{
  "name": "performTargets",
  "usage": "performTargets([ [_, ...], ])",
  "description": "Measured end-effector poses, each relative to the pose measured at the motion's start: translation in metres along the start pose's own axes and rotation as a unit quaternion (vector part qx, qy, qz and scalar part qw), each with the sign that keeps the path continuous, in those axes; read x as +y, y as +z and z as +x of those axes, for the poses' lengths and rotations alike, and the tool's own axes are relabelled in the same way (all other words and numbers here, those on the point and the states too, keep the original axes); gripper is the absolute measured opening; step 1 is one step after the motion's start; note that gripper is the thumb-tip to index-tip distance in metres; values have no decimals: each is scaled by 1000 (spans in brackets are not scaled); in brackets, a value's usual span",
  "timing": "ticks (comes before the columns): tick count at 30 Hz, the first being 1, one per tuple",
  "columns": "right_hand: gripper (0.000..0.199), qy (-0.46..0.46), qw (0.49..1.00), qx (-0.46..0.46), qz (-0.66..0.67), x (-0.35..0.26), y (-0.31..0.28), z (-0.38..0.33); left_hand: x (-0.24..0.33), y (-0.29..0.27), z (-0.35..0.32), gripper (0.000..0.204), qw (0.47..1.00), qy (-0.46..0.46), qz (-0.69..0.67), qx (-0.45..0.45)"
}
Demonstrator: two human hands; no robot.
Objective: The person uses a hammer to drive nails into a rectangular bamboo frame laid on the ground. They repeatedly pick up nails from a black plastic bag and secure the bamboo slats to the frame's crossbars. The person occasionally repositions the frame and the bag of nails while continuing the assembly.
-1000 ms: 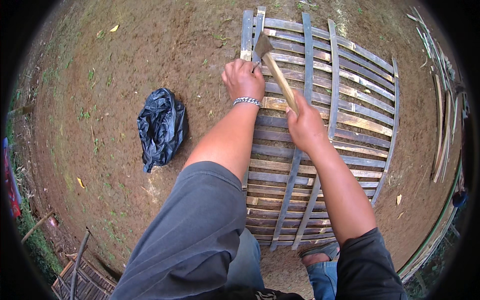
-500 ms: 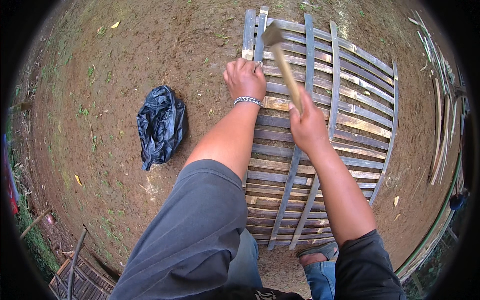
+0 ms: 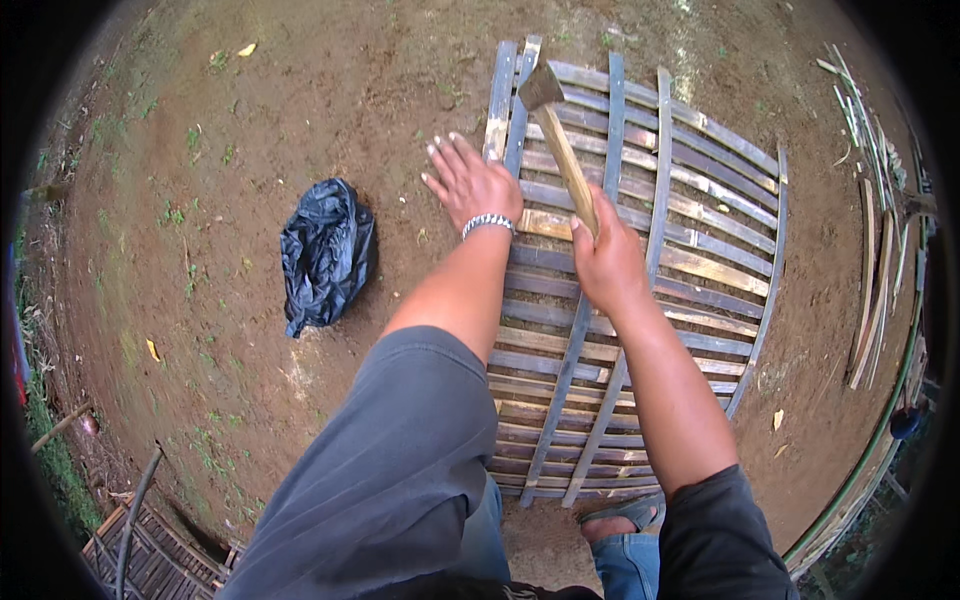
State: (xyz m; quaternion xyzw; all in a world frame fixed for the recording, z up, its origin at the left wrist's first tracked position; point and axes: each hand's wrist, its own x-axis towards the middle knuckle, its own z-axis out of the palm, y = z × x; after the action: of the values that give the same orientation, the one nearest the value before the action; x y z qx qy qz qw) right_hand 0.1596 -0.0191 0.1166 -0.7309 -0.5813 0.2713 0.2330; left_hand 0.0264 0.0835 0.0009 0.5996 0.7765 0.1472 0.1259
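A bamboo slat panel (image 3: 640, 262), long strips crossed by narrower ones, lies on the ground in front of me. At its upper left corner my left hand (image 3: 472, 188) lies spread, palm down, over the edge of the side strips, holding nothing that I can see. My right hand (image 3: 610, 255) is closed round the wooden handle of a hatchet (image 3: 566, 150). Its dark metal head is raised over the top left part of the panel, just right of my left hand. Any nail at that corner is too small or hidden to make out.
A crumpled black plastic bag (image 3: 328, 258) sits on the bare soil left of my left arm. Loose bamboo strips (image 3: 868, 280) lie at the far right. At the lower left is a slatted bamboo piece (image 3: 165, 555) with a stick. My sandalled foot (image 3: 620, 518) is by the panel's near edge.
My left hand's fingers have opened from a pinch at the side strip and spread flat to the left. The hatchet, blurred before, now shows sharply, a little lower in view.
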Motion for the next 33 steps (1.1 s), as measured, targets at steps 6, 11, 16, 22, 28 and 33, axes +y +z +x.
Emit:
performTargets([
  [6, 52, 17, 997, -68, -44, 26, 7, 7, 3, 1, 1, 61, 999, 13, 47, -13],
  [11, 52, -60, 993, 64, 81, 7, 0, 6, 0, 5, 2, 61, 999, 13, 51, 1],
  [16, 51, 22, 999, -40, 3, 22, 6, 4, 6, 5, 2, 61, 999, 18, 47, 1],
  [22, 52, -93, 988, 95, 74, 15, 3, 2, 3, 4, 2, 61, 999, 19, 50, 3],
  [28, 51, -25, 1000, 2, 17, 26, 15, -18, 5, 2, 7, 61, 999, 22, 46, 11],
  [33, 48, -88, 987, 102, 92, 8, 1, -5, -1, 5, 6, 60, 998, 27, 44, 19],
])
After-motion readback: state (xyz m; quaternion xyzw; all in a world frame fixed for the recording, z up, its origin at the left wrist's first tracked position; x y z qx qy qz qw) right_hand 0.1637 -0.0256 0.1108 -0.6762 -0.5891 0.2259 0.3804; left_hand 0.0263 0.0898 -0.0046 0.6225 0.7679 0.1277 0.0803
